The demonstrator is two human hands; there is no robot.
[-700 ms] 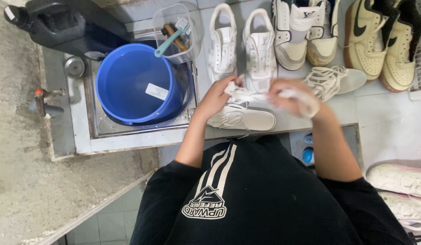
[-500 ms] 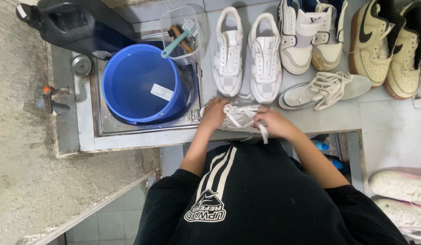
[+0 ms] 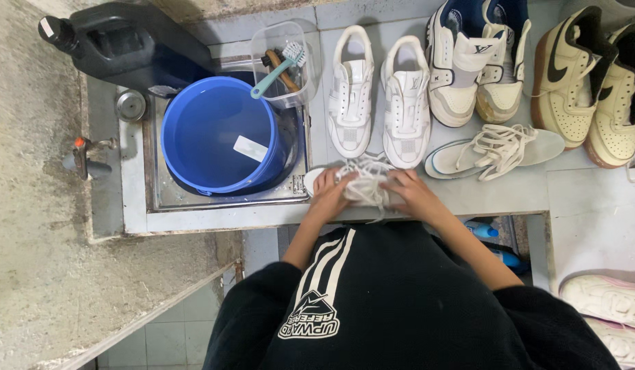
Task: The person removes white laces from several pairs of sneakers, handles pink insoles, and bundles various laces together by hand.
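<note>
A big grey counter (image 3: 591, 205) is holding everything. A blue bucket (image 3: 218, 137) is sitting in the sink (image 3: 136, 199) on the left, with a black jug (image 3: 119, 44) behind it. Pairs of shoes are lying in a row at the back; a white pair (image 3: 379, 96) is just behind the hands. The left hand (image 3: 330, 194) and right hand (image 3: 415, 193) are both closing around a bundle of white laces and insoles (image 3: 367, 183) at the counter's front edge.

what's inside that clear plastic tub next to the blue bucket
Inside the clear tub: a teal-handled brush and a brown-handled brush, leaning. The tub's bottom beneath them cannot be made out.
</note>
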